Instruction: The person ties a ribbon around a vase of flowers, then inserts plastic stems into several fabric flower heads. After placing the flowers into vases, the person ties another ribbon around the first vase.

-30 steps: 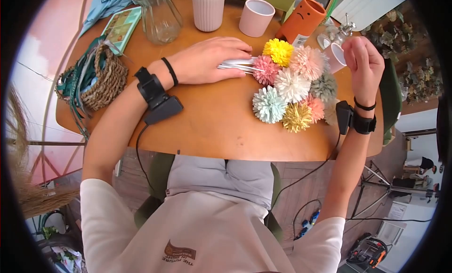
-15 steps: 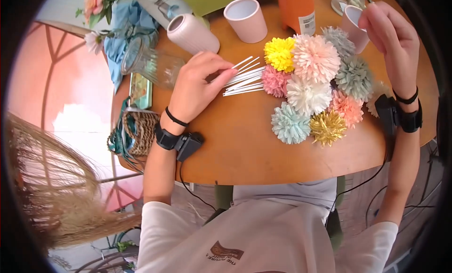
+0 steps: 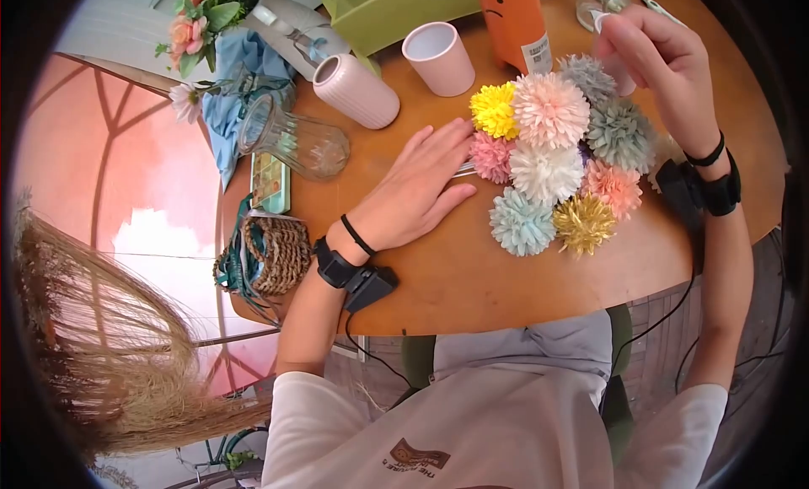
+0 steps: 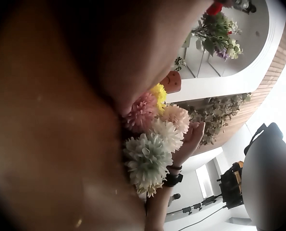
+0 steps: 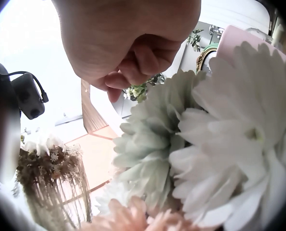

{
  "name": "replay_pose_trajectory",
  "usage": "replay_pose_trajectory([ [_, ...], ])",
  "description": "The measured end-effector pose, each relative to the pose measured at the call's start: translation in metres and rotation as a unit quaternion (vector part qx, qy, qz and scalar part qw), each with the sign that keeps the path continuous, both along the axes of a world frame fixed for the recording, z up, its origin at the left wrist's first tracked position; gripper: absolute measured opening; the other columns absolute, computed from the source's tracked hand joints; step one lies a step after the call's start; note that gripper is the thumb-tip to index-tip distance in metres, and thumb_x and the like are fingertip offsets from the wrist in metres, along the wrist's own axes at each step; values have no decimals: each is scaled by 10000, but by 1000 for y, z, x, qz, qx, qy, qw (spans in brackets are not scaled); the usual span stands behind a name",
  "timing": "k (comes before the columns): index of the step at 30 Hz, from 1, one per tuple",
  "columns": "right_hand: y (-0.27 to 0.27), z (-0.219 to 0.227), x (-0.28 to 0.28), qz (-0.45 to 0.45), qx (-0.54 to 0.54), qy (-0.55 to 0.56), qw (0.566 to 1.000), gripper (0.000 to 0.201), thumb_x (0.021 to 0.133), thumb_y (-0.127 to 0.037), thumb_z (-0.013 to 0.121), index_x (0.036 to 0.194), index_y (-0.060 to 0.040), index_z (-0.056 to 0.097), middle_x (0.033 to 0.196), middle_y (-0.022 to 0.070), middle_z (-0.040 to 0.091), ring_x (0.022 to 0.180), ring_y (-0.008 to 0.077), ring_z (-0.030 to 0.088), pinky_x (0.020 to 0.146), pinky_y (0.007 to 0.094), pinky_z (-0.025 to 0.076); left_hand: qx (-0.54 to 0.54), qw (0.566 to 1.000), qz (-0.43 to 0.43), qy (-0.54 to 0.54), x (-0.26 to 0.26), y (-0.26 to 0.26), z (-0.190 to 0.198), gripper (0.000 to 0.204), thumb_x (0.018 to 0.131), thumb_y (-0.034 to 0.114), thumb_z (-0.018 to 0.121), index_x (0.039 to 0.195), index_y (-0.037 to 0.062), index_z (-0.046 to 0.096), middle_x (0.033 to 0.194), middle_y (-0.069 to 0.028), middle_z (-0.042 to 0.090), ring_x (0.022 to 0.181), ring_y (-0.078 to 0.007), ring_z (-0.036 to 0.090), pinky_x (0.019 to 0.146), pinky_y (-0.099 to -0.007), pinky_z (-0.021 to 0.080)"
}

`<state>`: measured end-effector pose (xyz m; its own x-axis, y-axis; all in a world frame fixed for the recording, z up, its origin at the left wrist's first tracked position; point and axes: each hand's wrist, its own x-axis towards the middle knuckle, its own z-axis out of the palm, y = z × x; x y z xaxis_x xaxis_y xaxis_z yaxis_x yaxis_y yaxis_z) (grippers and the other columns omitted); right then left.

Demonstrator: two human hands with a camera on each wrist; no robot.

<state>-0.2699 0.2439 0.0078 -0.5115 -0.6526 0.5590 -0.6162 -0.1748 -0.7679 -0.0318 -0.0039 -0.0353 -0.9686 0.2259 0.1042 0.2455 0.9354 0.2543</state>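
Note:
My left hand [image 3: 421,181] lies palm down over a bundle of white stems [image 3: 464,170], fingers straight and covering most of them. Its fingertips reach the dusty-pink pompom flower [image 3: 492,156]. The stems point toward a cluster of artificial flowers, among them yellow [image 3: 494,110], pale pink [image 3: 551,110], white [image 3: 546,170], light blue [image 3: 522,221] and gold [image 3: 585,225] ones. On the right, my right hand [image 3: 666,72] is raised beside the grey-green flower [image 3: 621,135], its fingers loosely curled with nothing visible in them. It overlaps a small pink cup [image 3: 622,77] in the head view.
Behind the flowers stand a pink pot [image 3: 439,61], an orange sad-face vase [image 3: 516,25] and a green box [image 3: 396,21]. A ribbed pink vase [image 3: 357,93] and a glass vase [image 3: 308,147] lie toward the left, near a woven basket [image 3: 282,253].
My left hand has gone from bent fingers at the stems' ends to lying flat across them, nearer the flowers. The right hand stays raised and has shifted slightly. The head view has turned.

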Motion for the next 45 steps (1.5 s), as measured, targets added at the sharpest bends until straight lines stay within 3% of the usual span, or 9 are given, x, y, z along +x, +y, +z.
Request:
replay_pose_trajectory([
  [8, 1, 0, -1, -19, -10, -7, 1000, 278, 1047, -212, 572, 865, -37, 689, 686, -62, 582, 559, -5, 444, 512, 195, 288, 166, 986, 14, 25, -3, -17, 5, 519, 1030, 154, 526, 1505, -10, 393, 1577, -220, 370, 1473, -382, 340, 1223, -458, 246],
  [12, 2, 0, -2, -27, 6, -16, 999, 275, 1050, -215, 570, 875, -36, 685, 692, -72, 576, 567, -9, 425, 516, 192, 274, 30, 999, -1, 21, -4, -13, 0, 500, 1034, 152, 503, 1502, 3, 412, 1591, -188, 373, 1478, -341, 353, 1204, -423, 293],
  [18, -6, 4, 4, 31, -28, -44, 998, 290, 1025, -271, 632, 890, -25, 706, 623, -82, 487, 549, 1, 376, 510, 193, 271, 269, 957, 68, 82, -3, -9, 1, 421, 1045, 194, 485, 1408, -18, 504, 1477, -186, 489, 1391, -336, 454, 1214, -459, 272],
  [19, -4, 13, 15, 1, 5, -54, 999, 375, 1055, -289, 551, 768, -53, 604, 623, -66, 439, 567, 39, 369, 531, 220, 298, 388, 913, 72, 103, -4, -11, -2, 356, 1052, 222, 489, 1302, -23, 553, 1394, -188, 539, 1318, -331, 503, 1183, -454, 311],
  [21, -5, 9, 4, 185, -108, -127, 969, 416, 1070, -294, 472, 708, -91, 468, 625, -53, 380, 582, 77, 348, 553, 244, 312, 609, 778, 74, 134, -6, -18, -13, 351, 1065, 278, 496, 1089, -35, 652, 1229, -192, 640, 1172, -322, 600, 1120, -443, 389],
  [24, -3, 11, 1, 322, -169, -223, 904, 420, 1071, -267, 363, 682, -146, 263, 647, -36, 272, 631, 130, 291, 607, 296, 303, 830, 551, -79, 21, 0, -30, 2, 537, 1101, 413, 381, 847, 9, 627, 1063, -178, 662, 1043, -303, 619, 1022, -388, 447],
  [29, 3, 2, -9, 334, -139, -269, 893, 420, 1054, -233, 402, 669, -157, 253, 616, -59, 202, 624, 119, 223, 621, 323, 253, 723, 653, 168, 151, -8, -30, -8, 685, 1105, 516, 239, 617, 93, 467, 633, -57, 478, 670, -187, 448, 746, -343, 418],
  [33, 3, -1, -14, 358, -107, -291, 881, 432, 1053, -231, 414, 662, -160, 246, 589, -65, 179, 591, 111, 186, 598, 320, 228, 712, 677, 111, 147, -5, -35, -6, 696, 1107, 500, 251, 518, 135, 309, 534, -29, 376, 599, -167, 370, 688, -315, 383],
  [45, -2, 2, 0, 270, -93, -305, 908, 461, 1039, -224, 425, 648, -155, 191, 593, -54, 162, 579, 127, 163, 601, 336, 216, 638, 742, 98, 181, -5, -28, -12, 654, 1124, 417, 229, 556, 112, 335, 568, -30, 389, 605, -151, 328, 690, -304, 339],
])
